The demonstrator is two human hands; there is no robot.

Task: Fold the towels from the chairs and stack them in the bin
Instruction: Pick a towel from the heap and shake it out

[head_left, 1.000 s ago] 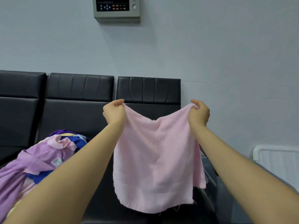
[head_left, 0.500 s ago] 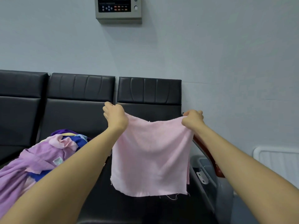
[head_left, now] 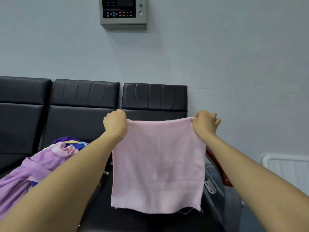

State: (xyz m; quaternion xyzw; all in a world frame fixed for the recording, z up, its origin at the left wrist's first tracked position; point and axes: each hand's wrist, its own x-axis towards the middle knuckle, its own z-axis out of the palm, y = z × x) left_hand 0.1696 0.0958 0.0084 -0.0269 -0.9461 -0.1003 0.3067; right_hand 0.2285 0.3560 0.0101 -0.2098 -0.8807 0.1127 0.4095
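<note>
A plain pale pink towel (head_left: 158, 166) hangs at centre before black chairs (head_left: 83, 104), while at eight o'clock lies a pile of towels (head_left: 33, 166) in lilac, pink, royal blue and deep purple, at four o'clock a reddish-brown armrest (head_left: 219, 168), and at twelve o'clock a grey wall panel (head_left: 123, 13) with orange buttons.

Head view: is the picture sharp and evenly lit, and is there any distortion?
Head view: soft, even light, no glare; the wall box casts a faint shadow down and to the right; the pink towel and both hands look fairly sharp; the wide lens stretches the forearms near the lower corners.
</note>
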